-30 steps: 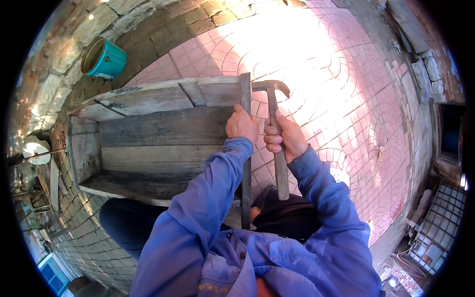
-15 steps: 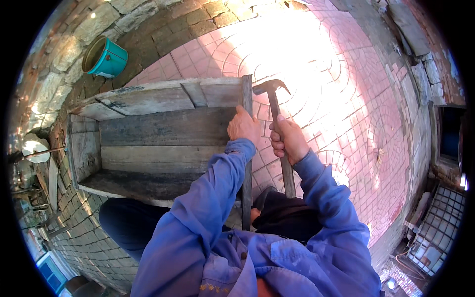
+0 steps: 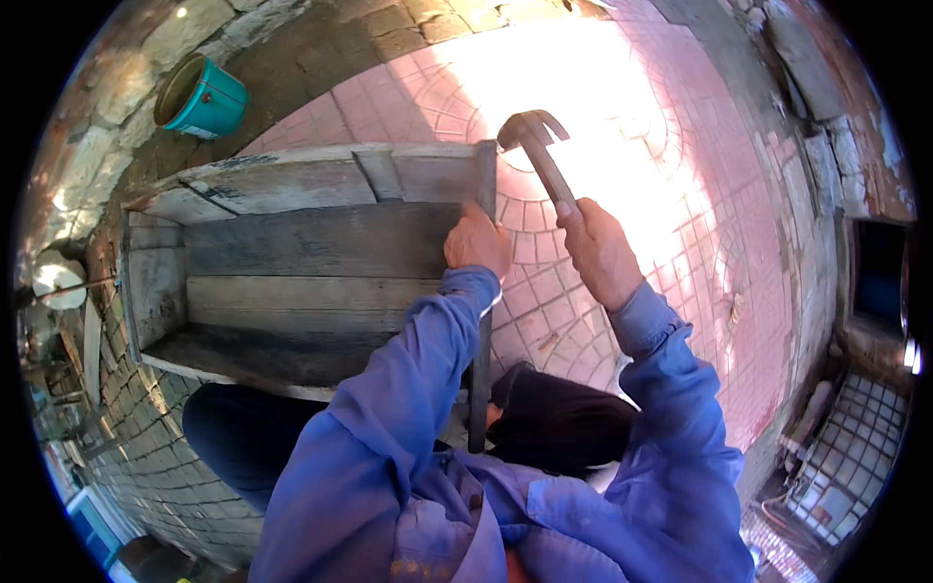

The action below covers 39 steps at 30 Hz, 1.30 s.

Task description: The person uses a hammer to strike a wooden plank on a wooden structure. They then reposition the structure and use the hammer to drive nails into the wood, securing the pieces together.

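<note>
A weathered grey wooden box (image 3: 311,243) lies on its bottom in front of me, its inside facing up. My left hand (image 3: 476,243) is closed on the upright end board (image 3: 485,170) at its right side, fingertips near the upper part; whether a small item is pinched there is hidden. My right hand (image 3: 601,248), to the right of the box, grips the wooden handle of a claw hammer (image 3: 533,131). The hammer's head is up beside the top of the end board, a little apart from it in the picture. My bent legs (image 3: 554,418) are just below the box.
A teal bucket (image 3: 216,102) stands by a stone wall (image 3: 107,141) at the back left. Pink paving (image 3: 729,369) spreads beyond the box, brightly sunlit. Planks (image 3: 93,360) lie at the far left. A wire-grid tank (image 3: 844,457) and a dark wall opening (image 3: 878,272) are at the right.
My right hand and the hammer have moved up and to the right, with the handle now more slanted. My left hand stays on the end board.
</note>
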### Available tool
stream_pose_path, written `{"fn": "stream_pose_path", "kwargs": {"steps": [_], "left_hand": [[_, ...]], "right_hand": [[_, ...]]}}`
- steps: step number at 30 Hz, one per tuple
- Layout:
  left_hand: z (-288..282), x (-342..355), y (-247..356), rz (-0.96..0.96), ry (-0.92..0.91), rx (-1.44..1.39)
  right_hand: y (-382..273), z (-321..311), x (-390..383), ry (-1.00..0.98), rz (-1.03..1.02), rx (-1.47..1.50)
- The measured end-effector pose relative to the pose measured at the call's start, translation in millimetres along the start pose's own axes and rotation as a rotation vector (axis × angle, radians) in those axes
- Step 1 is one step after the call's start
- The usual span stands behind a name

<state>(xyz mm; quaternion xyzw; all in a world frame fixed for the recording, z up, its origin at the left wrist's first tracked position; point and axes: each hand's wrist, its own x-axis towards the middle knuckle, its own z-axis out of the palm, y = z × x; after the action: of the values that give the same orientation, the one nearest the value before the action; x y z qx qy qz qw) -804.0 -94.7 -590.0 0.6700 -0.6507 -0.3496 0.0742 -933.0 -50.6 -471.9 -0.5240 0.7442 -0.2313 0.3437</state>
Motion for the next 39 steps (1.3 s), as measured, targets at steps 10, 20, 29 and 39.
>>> {"fn": "stream_pose_path", "kwargs": {"steps": [10,20,29,39], "left_hand": [[3.2,2.1,-3.9,0.033,0.03,-0.025],[6.6,0.9,-5.9,0.039,0.051,-0.01],[3.8,6.4,-2.0,0.037,0.057,-0.001],[4.8,1.6,-4.6,0.032,0.058,0.019]], "right_hand": [[8.4,11.3,-7.8,0.162,-0.246,0.458],[-2.2,-4.1,-9.9,0.224,-0.235,0.326],[15.8,18.0,8.5,0.105,0.007,-0.104],[-23.3,-2.4,-8.8,0.197,-0.147,0.562]]}}
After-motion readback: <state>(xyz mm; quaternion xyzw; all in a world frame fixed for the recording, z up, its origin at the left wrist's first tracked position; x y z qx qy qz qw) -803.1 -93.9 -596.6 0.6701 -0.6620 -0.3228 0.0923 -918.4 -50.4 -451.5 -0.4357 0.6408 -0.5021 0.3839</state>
